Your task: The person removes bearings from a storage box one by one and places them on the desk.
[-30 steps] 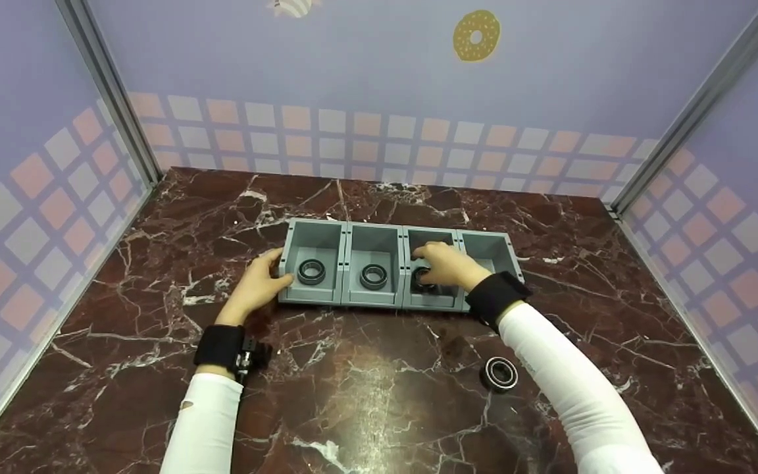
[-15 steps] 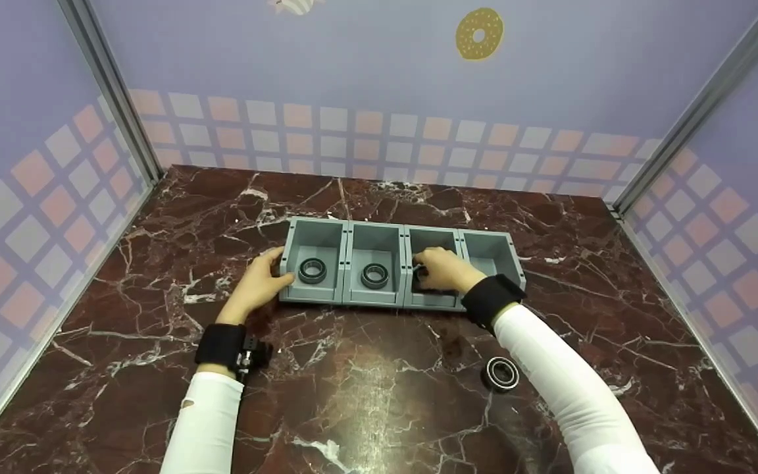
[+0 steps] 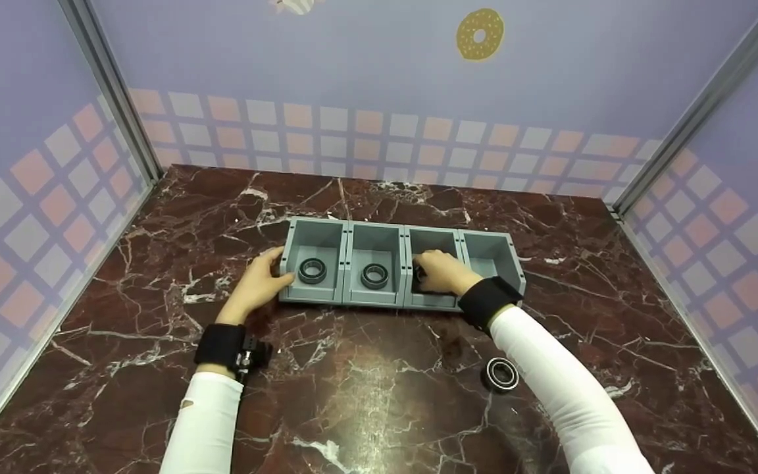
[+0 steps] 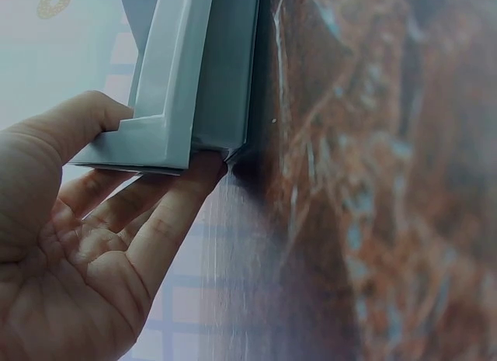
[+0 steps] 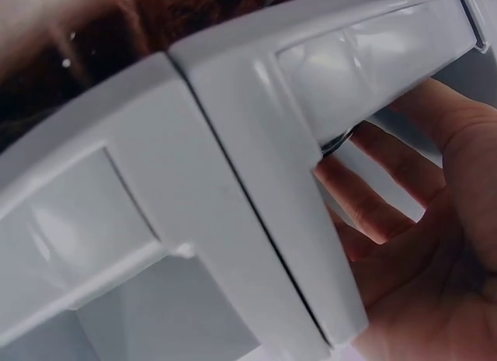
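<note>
A row of joined grey plastic bins (image 3: 374,299) stands on the marble-patterned table. My left hand (image 3: 259,283) grips the left end bin, thumb over its rim and fingers against its outer side, as the left wrist view also shows. Black-and-silver ball bearings lie in the first bin (image 3: 312,270) and second bin (image 3: 374,276). Inside the third bin, my right hand (image 3: 443,271) has its fingers curled down at another bearing (image 5: 335,146). Only a dark sliver of that bearing shows past the bin wall in the right wrist view; the fingers hide the rest.
One more bearing (image 3: 501,374) lies on the table, close beside the right sleeve (image 3: 570,388). Right of the right hand is the end bin (image 3: 492,249), partly covered by the wrist strap. Patterned panels (image 3: 379,79) enclose the table at the back and both sides.
My right hand has sunk slightly lower into the third bin and now covers most of the bearing there. The left hand keeps its grip on the end bin.
</note>
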Tool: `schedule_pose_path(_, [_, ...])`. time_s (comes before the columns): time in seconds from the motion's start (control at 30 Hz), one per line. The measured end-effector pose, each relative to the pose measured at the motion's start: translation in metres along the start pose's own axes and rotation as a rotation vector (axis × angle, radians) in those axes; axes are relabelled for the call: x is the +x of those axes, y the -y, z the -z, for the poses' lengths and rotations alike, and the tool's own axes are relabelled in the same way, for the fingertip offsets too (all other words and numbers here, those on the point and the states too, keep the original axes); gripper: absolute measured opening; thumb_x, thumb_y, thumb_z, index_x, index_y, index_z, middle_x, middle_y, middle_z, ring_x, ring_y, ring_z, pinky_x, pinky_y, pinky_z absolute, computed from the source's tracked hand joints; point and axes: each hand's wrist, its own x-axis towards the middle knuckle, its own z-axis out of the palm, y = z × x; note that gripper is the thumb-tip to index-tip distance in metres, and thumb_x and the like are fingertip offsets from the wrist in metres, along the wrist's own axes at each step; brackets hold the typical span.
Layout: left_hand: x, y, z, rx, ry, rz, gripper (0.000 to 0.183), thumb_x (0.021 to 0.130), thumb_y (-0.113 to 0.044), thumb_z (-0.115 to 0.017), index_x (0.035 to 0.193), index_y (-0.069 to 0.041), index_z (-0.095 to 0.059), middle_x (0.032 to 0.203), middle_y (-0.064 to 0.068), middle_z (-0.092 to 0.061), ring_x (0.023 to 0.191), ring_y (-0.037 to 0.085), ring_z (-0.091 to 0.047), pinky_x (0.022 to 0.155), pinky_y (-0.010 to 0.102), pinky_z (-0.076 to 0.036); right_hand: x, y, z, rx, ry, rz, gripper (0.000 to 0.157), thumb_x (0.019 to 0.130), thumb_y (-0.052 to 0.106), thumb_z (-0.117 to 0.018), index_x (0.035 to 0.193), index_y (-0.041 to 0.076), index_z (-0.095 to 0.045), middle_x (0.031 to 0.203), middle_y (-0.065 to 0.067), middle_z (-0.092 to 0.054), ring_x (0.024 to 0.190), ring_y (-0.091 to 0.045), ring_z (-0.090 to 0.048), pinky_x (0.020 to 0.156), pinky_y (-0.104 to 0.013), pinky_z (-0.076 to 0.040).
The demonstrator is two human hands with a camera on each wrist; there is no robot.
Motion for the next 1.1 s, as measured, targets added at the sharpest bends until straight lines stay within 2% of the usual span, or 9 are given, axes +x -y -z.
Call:
schedule_pose_path(0.27, [-0.0004, 0.0005, -0.0003, -0.007, -0.009, -0.018, 0.065, 0.096, -0.003, -0.059, 0.153, 0.013, -0.034, 0.157, 0.034, -0.04, 0.134, 0.047, -0.053, 0.117, 0.055, -0.041, 0.0009, -0.0005, -0.0033, 0.017, -0.035, 0.01, 0.014, 0.078, 0.003, -0.068, 0.087, -0.004, -0.061, 0.085, -0.016, -0.062, 0.082, -0.035, -0.061, 0.076, -0.052, -0.052])
schedule_pose_path(0.53, [-0.0009, 0.0001, -0.0004, 0.001, 0.012, 0.0, 0.066, 0.097, -0.004, -0.058, 0.155, 0.011, -0.031, 0.16, 0.034, -0.035, 0.143, 0.048, -0.044, 0.122, 0.057, -0.035, -0.0006, 0.0, -0.005, 0.019, -0.034, -0.007, 0.012, 0.08, 0.003, -0.068, 0.085, -0.002, -0.059, 0.088, -0.017, -0.064, 0.085, -0.038, -0.063, 0.076, -0.052, -0.051])
schedule_pose_path(0.7, [-0.0011, -0.0005, -0.0009, -0.001, -0.001, -0.017, 0.065, 0.096, -0.002, -0.058, 0.154, 0.013, -0.033, 0.158, 0.035, -0.038, 0.136, 0.048, -0.051, 0.118, 0.056, -0.04, -0.0014, 0.0007, -0.0059, 0.02, -0.041, -0.021, 0.011, 0.08, 0.004, -0.068, 0.083, 0.0, -0.058, 0.092, -0.021, -0.066, 0.09, -0.041, -0.066, 0.078, -0.054, -0.053])
schedule_pose_path(0.87, [-0.0013, -0.0013, -0.0008, -0.005, -0.006, -0.021, 0.065, 0.096, -0.002, -0.058, 0.153, 0.013, -0.033, 0.157, 0.035, -0.038, 0.135, 0.048, -0.052, 0.118, 0.056, -0.04, -0.0023, 0.0013, -0.0061, 0.025, -0.056, -0.018, 0.01, 0.08, 0.004, -0.068, 0.083, -0.001, -0.06, 0.091, -0.02, -0.065, 0.085, -0.037, -0.063, 0.074, -0.051, -0.05])
schedule_pose_path(1.0, [-0.0018, -0.0014, -0.0006, -0.005, -0.003, -0.016, 0.065, 0.096, -0.002, -0.058, 0.154, 0.013, -0.033, 0.158, 0.035, -0.037, 0.14, 0.048, -0.048, 0.12, 0.057, -0.037, -0.0026, 0.0012, -0.0055, 0.022, -0.058, -0.01, 0.012, 0.078, 0.004, -0.069, 0.085, -0.002, -0.061, 0.089, -0.018, -0.064, 0.082, -0.035, -0.061, 0.072, -0.05, -0.05])
schedule_pose_path(1.1, [-0.002, -0.0007, -0.0002, 0.002, -0.002, -0.012, 0.065, 0.096, -0.003, -0.058, 0.154, 0.012, -0.033, 0.16, 0.034, -0.034, 0.147, 0.048, -0.039, 0.124, 0.057, -0.032, -0.0021, 0.0007, -0.0051, 0.019, -0.052, -0.01, 0.014, 0.077, 0.004, -0.07, 0.087, -0.003, -0.063, 0.089, -0.018, -0.064, 0.083, -0.036, -0.063, 0.073, -0.051, -0.052])
